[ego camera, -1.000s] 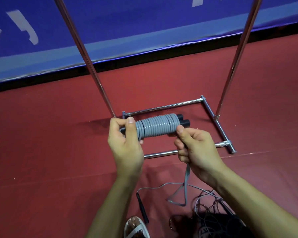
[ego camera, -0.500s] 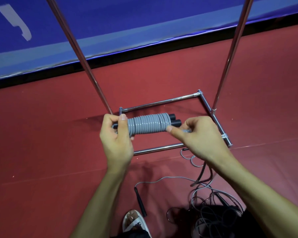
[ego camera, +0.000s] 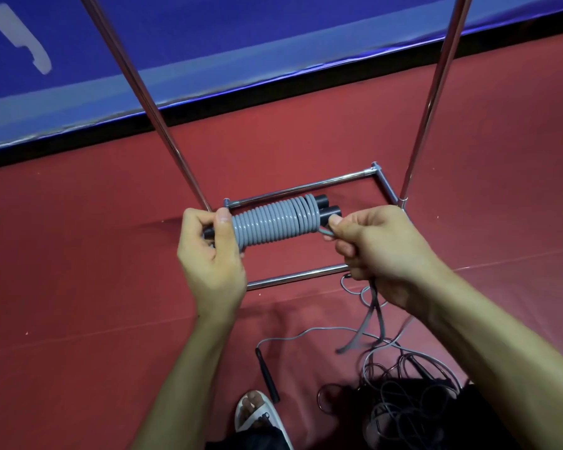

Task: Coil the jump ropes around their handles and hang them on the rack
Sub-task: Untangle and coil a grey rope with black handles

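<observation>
Coil [ego camera: 272, 224] holds tight since our left hand [ego camera: 213, 258] grips the handles [ego camera: 329, 211] at one end, while our right hand [ego camera: 381, 251] pinches the loose rope [ego camera: 366, 321] taut.

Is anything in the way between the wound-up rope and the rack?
Nothing I can see. The left hand and right hand hold the coiled rope by the rack, nothing between them. Its hanging bar is out of view.

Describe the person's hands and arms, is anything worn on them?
Both are bare. The left hand and right hand wear no gloves, and no rings show. The left forearm and right forearm have no sleeves, watch or bands in view. The visible nails are short and unpainted.
</observation>
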The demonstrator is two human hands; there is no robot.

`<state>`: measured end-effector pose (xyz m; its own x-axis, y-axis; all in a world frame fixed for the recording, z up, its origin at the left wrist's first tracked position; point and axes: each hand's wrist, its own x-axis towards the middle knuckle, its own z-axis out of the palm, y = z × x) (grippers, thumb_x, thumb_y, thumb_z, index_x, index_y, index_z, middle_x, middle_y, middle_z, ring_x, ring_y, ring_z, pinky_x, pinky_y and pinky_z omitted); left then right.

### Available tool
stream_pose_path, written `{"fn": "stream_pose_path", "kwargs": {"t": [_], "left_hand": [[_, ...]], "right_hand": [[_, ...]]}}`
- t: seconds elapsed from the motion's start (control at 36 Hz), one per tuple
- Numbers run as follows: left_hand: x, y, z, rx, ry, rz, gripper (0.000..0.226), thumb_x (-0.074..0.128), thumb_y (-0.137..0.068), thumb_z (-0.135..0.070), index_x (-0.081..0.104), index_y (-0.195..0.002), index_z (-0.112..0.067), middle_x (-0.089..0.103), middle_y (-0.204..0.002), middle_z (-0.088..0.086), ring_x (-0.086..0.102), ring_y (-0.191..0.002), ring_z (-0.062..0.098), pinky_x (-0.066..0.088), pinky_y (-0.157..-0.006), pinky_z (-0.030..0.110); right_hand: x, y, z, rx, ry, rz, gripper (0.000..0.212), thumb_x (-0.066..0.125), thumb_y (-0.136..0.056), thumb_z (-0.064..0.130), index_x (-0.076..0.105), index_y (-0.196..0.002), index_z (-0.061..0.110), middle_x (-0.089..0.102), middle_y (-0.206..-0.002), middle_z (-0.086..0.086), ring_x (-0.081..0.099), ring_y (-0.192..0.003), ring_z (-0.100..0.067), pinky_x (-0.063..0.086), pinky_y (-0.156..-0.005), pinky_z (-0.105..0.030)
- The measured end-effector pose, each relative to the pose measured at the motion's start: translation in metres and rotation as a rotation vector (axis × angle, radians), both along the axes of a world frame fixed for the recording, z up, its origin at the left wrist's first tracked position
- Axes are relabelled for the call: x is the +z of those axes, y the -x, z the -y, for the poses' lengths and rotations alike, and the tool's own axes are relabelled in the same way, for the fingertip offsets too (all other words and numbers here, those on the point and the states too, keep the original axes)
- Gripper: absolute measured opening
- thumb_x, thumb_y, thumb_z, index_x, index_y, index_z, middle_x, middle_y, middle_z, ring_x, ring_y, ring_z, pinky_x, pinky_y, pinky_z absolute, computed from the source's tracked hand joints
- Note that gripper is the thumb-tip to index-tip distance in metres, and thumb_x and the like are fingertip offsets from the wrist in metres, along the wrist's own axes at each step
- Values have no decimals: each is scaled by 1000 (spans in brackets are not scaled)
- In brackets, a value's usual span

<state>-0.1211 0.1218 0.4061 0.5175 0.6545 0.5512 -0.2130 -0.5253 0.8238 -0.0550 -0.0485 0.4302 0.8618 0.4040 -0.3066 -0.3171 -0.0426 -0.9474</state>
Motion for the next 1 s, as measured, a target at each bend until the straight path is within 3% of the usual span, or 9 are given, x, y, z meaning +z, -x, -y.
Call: {"fn": "stream_pose_path", "kwargs": {"t": [0.08,0.19,0.28,0.36,0.47,0.56,0.64,0.81,1.0], "left_hand": [[4,2,0,12,-53,5,28,49,-98,-17,39,-74,-26,42,-59,-6,42,-48,23,36,-45,40],[3,3,-2,1,-114,1,34,48,-99,-5,36,-74,-26,38,-61,-7,38,-52,1,32,-49,19],[1,4,-3,-25,-111,-17,33,49,-99,-8,37,-74,-26,38,-60,-5,36,-53,3,32,-49,23],[0,4,-3,-37,-126,-48,31,50,-98,-12,38,-73,-27,38,-59,-5,35,-52,5,31,-49,22],[1,5,-3,-65,-126,-80,30,50,-97,-14,40,-73,-27,41,-59,-3,39,-53,8,34,-50,26],[2,5,-6,-96,-119,-109,28,51,-96,-17,40,-72,-28,45,-59,5,43,-54,19,37,-53,34],[4,7,-9,-159,-79,-148,26,52,-96,-21,42,-72,-24,47,-59,18,45,-51,27,38,-50,34],[8,8,-10,-280,64,-205,24,53,-92,-20,45,-70,-16,45,-54,-4,43,-43,5,36,-42,18],[14,10,-12,-437,290,-197,22,59,-78,-36,51,-59,-29,49,-60,0,38,-44,8,31,-38,16]], "right_hand": [[8,-1,2,47,-130,-202,23,55,-98,13,59,-84,-5,37,-44,1,21,-34,-4,16,-34,-13],[15,2,4,65,-105,-183,17,62,-90,4,59,-77,-6,51,-49,-5,27,-34,-4,22,-32,-15],[16,6,5,59,-41,-124,13,56,-94,-1,58,-82,-5,57,-50,-7,34,-34,-7,31,-35,-17],[11,6,5,21,117,56,17,59,-94,4,45,-94,15,66,-60,-10,37,-36,-13,32,-41,-23],[8,2,9,93,603,542,15,75,-78,24,61,-79,19,66,-66,2,58,-65,-17,39,-54,-23],[8,-1,12,161,736,776,22,75,-76,24,53,-79,28,59,-71,8,49,-76,-22,36,-63,-28],[8,-10,20,292,708,886,18,76,-81,26,59,-77,29,60,-71,6,50,-73,-20,44,-65,-34],[9,-27,32,428,575,968,12,83,-72,35,72,-74,31,61,-78,6,55,-73,-15,49,-69,-43],[3,-32,39,601,103,522,29,85,-62,34,70,-80,17,59,-63,-22,44,-54,-23,35,-53,-34]]}}
